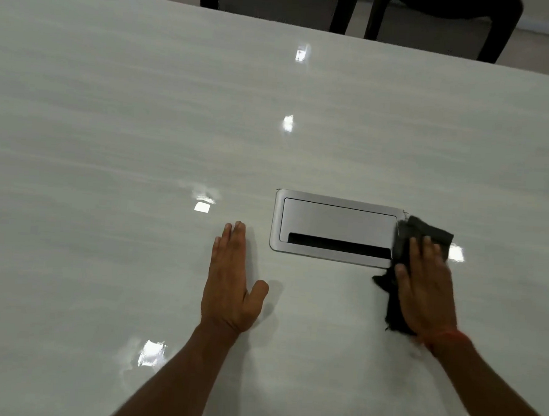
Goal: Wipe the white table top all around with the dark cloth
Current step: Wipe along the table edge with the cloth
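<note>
The glossy white table top point(126, 134) fills nearly the whole view. The dark cloth point(408, 235) lies crumpled on it at the right end of a metal panel, overlapping the panel's corner. My right hand point(425, 288) lies flat on the cloth with straight fingers and presses it onto the table; much of the cloth is hidden under the palm. My left hand point(231, 282) rests flat on the bare table to the left of the panel, fingers straight and together, thumb spread out.
A silver metal cable panel point(330, 221) with a dark slot is set flush into the table between my hands. Two dark chairs point(273, 2) stand beyond the far edge. Ceiling lights reflect on the surface.
</note>
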`<state>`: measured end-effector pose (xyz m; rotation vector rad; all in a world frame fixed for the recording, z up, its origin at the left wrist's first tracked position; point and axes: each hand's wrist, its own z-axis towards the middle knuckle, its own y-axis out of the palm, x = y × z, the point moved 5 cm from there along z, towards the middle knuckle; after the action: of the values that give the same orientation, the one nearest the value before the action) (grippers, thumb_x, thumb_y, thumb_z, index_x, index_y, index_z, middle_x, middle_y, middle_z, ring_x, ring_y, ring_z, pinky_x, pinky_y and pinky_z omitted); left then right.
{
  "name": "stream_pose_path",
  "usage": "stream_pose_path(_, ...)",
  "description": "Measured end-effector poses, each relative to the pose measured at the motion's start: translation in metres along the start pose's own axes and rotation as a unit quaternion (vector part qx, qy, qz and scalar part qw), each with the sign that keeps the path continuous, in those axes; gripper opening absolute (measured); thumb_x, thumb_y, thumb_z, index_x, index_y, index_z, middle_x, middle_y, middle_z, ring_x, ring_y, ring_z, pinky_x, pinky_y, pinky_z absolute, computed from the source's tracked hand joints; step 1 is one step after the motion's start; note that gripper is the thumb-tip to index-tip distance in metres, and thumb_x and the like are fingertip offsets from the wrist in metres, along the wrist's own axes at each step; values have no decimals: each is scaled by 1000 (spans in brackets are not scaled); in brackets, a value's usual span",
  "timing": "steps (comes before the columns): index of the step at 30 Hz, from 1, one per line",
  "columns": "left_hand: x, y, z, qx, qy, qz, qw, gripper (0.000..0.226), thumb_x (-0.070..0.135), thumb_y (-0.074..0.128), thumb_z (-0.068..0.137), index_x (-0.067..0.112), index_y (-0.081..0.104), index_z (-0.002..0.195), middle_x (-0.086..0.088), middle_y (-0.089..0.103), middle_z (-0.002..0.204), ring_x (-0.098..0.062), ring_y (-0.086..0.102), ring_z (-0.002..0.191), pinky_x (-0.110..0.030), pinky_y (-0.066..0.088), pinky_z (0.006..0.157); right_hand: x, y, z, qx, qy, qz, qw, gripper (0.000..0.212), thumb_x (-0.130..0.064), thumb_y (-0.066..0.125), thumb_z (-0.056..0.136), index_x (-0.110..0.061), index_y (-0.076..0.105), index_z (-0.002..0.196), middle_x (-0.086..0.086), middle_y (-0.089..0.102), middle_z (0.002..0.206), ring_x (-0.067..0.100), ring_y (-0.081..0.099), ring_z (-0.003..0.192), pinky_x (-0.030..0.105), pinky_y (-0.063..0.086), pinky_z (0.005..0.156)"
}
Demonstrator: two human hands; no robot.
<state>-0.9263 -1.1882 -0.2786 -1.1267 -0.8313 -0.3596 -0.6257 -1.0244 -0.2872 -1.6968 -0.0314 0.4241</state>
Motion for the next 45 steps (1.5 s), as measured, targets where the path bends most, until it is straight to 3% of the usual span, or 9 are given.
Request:
stream_pose_path(4,0,1,0,4,-5,-4,1000,90,34,42,76,0,16,155,-10,16,165,-22,6,155,-38,3,126,-56,2,78,-8,-26,-20,999,82,-55,9,90,-7,27,154,22,19,161,40,17,150,54,18,120)
stream_pose_path(11,-3,0,-1,34,2,-39,999,87,31,42,78,-1,17,155,-4,11,165,-21,6,154,-40,7,126,-246,50,61,-39,-269,-58,961,60,-38,24,103,-17,17,158,10,9,166,26,4,154,43,2,123)
stream_pose_path(16,-7,-10,-6,73,-20,-108,991,73,37,35,93,-2,23,153,-12,23,163,-25,12,154,-50,15,124,-240,51,-11,-100,-334,32,937,60,-42,15,101,-22,21,157,1,10,166,17,1,154,34,-6,123)
stream_pose_path(21,22,16,10,-38,-22,107,993,68,47,17,99,9,23,156,-8,17,165,-22,1,155,-44,5,125,-140,-2,-6,84,-125,221,964,53,-34,32,100,-14,41,149,2,37,155,21,28,147,38,19,122)
stream_pose_path(25,18,47,38,-71,-21,229,971,67,46,16,102,5,23,155,-15,17,164,-33,9,153,-49,7,123,-30,-15,9,151,86,168,970,66,-42,28,97,-3,35,150,20,31,157,37,25,147,47,18,122)
stream_pose_path(32,47,113,133,-106,55,258,959,65,44,19,101,6,29,154,-20,23,161,-41,16,150,-53,7,123,22,-7,0,283,118,363,880,49,-24,38,100,-1,47,143,11,47,148,19,41,139,26,30,117)
stream_pose_path(37,149,210,89,-210,184,225,933,62,44,25,103,13,21,156,-16,11,165,-39,0,152,-52,-1,123,42,-12,-12,352,154,472,793,46,-21,42,99,-3,50,141,10,53,143,20,50,132,33,40,112)
stream_pose_path(40,147,192,29,-254,221,215,917,59,46,22,105,22,17,158,-8,3,167,-31,-6,154,-50,1,124,49,-11,-12,351,163,509,769,43,-19,43,98,-5,51,139,11,55,140,22,52,130,33,43,110)
stream_pose_path(45,52,87,38,-140,112,280,943,62,46,30,100,17,30,155,-12,15,165,-35,10,153,-50,16,122,49,-6,-10,344,147,557,741,42,-11,44,98,0,50,138,17,54,141,22,50,132,21,43,106)
